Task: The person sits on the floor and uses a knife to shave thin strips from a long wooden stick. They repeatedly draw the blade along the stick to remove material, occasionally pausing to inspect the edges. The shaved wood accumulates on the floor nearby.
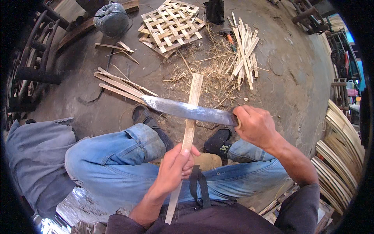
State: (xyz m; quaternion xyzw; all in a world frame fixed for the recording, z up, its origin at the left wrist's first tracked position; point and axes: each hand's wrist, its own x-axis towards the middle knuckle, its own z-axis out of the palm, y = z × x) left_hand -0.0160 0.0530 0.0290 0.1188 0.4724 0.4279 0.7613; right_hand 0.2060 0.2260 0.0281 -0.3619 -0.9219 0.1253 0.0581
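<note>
From the head camera, the left hand point(176, 168) is clamped around a long bamboo strip point(189, 128), thumb on top and fingers curled beneath, low in the picture between the knees. The strip runs from below that hand, past the waist, up and away over the floor to its far end near a scatter of shavings point(212, 74). The right hand point(255, 125) sits to the right of and somewhat beyond the left, closed in a fist on the handle of a big knife point(187, 110); the handle itself is almost wholly hidden in the grip. The blade reaches leftward from that fist and crosses over the strip just beyond the left hand; it seems to rest on the strip, though contact cannot be made out for sure. Under the blade, two dark shoes point(145, 116) stand on the floor, at either side of the strip, and blue jeans point(117, 156) frame the left hand. Beyond the blade's tip lie a few loose slats point(119, 86). Farther out, past the shavings, lies a woven mat point(171, 25) of bamboo, with a bundle of cut strips point(244, 48) to its right, well apart from both hands. Right of the right forearm, curved slats point(339, 156) are stacked.
</note>
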